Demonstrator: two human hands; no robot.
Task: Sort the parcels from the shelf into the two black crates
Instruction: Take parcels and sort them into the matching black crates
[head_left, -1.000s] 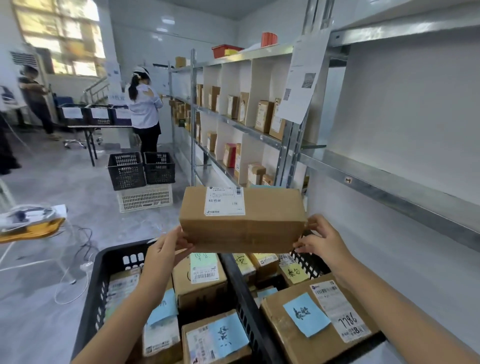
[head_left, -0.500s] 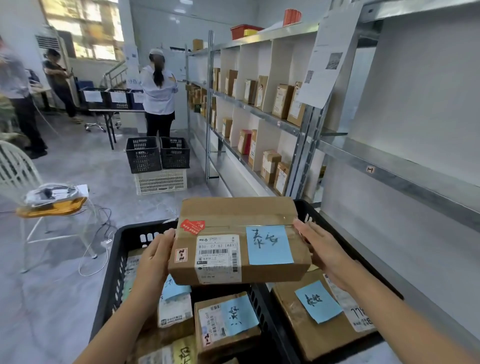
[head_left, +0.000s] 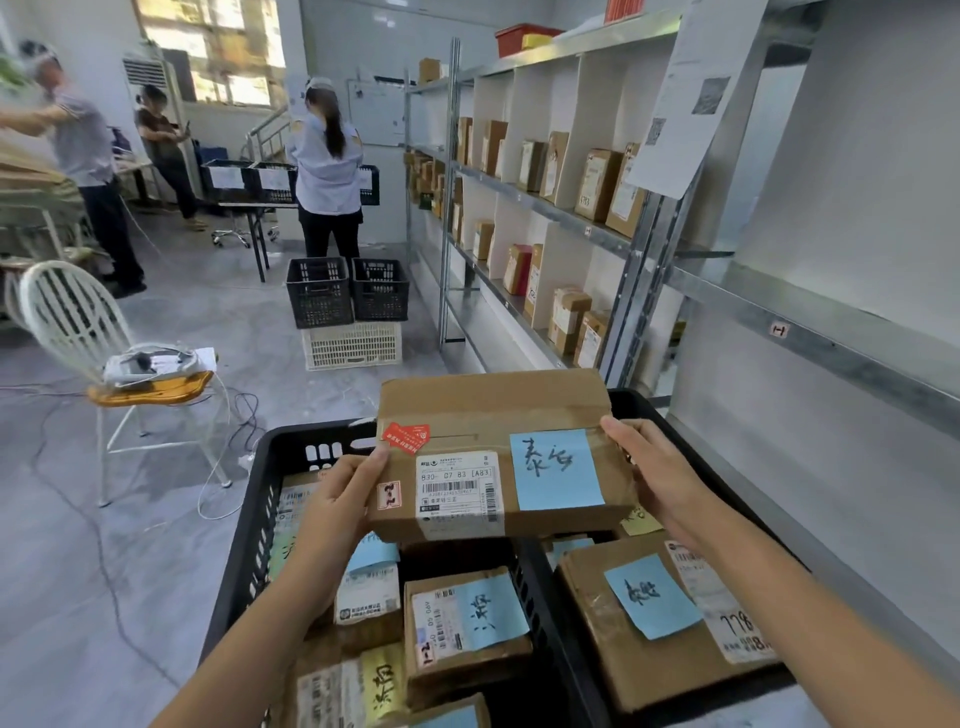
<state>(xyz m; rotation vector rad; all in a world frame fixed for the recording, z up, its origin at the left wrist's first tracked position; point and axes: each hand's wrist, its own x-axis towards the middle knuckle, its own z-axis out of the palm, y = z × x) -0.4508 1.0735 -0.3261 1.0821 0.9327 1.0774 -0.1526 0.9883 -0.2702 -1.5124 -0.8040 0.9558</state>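
Storeroom: shelf (head_left: 810, 332) flanking black crates (head_left: 260, 519).
Parcel (head_left: 488, 415): seeming stiff, light; short ends suiting grip.
Hands: left hand (head_left: 337, 493), right hand (head_left: 654, 467) clasping those ends.

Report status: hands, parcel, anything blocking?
Left hand and right hand grip parcel by its ends. Parcel above left crate and right crate. Nothing blocking; both hold parcels.
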